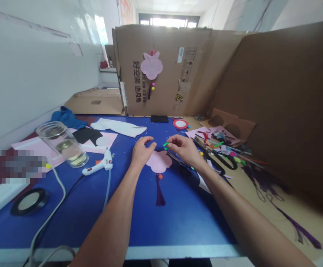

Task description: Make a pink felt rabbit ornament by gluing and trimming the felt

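Note:
A pink scalloped paper shape lies flat on the blue table between my hands. Below it are an orange ball and a dark purple tassel. My right hand pinches a small green piece just above the paper's upper edge; its exact kind is too small to make out. At the paper's upper left, my left hand has its fingers curved and apart, with nothing between them. Scissors lie partly hidden under my right wrist.
On the left are a white glue gun, a glass cup with liquid, and a tape roll. Cardboard walls the back, with a similar pink ornament hanging on it. Scraps and black-handled scissors clutter the right.

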### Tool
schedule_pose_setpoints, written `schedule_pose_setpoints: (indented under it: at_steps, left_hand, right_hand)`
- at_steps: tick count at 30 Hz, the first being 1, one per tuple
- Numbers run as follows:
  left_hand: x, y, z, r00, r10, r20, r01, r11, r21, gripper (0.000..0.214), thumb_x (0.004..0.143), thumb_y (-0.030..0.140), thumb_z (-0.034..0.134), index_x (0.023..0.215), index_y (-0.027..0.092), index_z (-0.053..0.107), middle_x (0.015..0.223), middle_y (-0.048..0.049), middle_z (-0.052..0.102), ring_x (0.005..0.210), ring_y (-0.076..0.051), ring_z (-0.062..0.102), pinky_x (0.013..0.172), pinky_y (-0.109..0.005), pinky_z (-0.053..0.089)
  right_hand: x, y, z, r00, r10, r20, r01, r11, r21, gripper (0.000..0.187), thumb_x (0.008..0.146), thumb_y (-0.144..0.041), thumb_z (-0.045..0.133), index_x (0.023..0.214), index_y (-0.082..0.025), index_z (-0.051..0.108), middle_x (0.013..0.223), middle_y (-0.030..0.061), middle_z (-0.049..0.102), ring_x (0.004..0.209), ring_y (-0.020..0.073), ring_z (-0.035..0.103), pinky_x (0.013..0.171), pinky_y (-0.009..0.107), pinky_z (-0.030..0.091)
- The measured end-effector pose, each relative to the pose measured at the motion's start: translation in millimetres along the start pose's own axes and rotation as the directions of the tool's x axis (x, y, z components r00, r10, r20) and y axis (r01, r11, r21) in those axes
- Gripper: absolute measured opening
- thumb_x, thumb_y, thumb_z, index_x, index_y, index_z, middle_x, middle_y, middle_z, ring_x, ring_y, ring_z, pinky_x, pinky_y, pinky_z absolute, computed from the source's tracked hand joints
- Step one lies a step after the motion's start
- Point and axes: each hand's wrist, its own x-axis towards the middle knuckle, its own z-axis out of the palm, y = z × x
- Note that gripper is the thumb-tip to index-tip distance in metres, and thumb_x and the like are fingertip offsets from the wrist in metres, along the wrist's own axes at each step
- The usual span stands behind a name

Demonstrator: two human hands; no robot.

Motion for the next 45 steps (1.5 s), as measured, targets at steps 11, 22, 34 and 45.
schedule_pose_setpoints:
  at_steps: [11, 22, 34, 45]
  left_hand:
    - [-15, 12, 19.3, 0.979, 0.081, 0.185, -0.073, 0.996, -0.051, 0.010, 0.075, 0.030, 0.072, 0.075, 0.020, 0.074, 0.072, -0.0007, 0.072, 0.067, -0.015, 0.060, 0.067, -0.028, 0.045]
    - [-19, 22, 17.2, 0.947, -0.131, 0.295, 0.224, 0.924, -0.309, 0.016, 0.067, 0.031, 0.078, 0.072, 0.019, 0.069, 0.066, -0.0009, 0.067, 0.055, -0.010, 0.053, 0.052, -0.023, 0.034]
    - [-20, 22, 19.5, 0.903, -0.161, 0.398, 0.312, 0.883, -0.351, 0.018, 0.073, 0.025, 0.080, 0.088, 0.018, 0.072, 0.076, -0.0039, 0.073, 0.058, -0.011, 0.059, 0.052, -0.023, 0.039]
    - [-19, 19, 26.8, 0.966, -0.059, 0.253, 0.125, 0.959, -0.255, 0.021, 0.073, 0.035, 0.084, 0.080, 0.019, 0.072, 0.069, -0.0041, 0.074, 0.059, -0.013, 0.062, 0.056, -0.025, 0.044]
  right_hand:
    - [-6, 2, -1, 0.997, 0.051, -0.063, -0.046, 0.995, 0.087, 0.021, 0.084, -0.038, 0.074, 0.097, -0.022, 0.074, 0.081, 0.0018, 0.075, 0.071, 0.0191, 0.069, 0.066, 0.032, 0.053]
    - [-5, 9, -10, 0.975, -0.217, -0.043, 0.217, 0.976, -0.004, 0.032, 0.091, -0.029, 0.074, 0.123, -0.025, 0.076, 0.109, 0.0051, 0.078, 0.090, 0.0198, 0.070, 0.079, 0.034, 0.054]
    - [-6, -1, -6, 0.999, 0.020, -0.038, -0.015, 0.993, 0.120, 0.025, 0.083, -0.044, 0.082, 0.090, -0.021, 0.078, 0.076, 0.0017, 0.074, 0.066, 0.0164, 0.061, 0.063, 0.030, 0.050]
    - [-6, -4, -4, 0.979, 0.202, 0.031, -0.201, 0.932, 0.302, 0.039, 0.068, -0.048, 0.092, 0.092, -0.020, 0.078, 0.075, 0.0005, 0.074, 0.064, 0.0141, 0.061, 0.060, 0.028, 0.050]
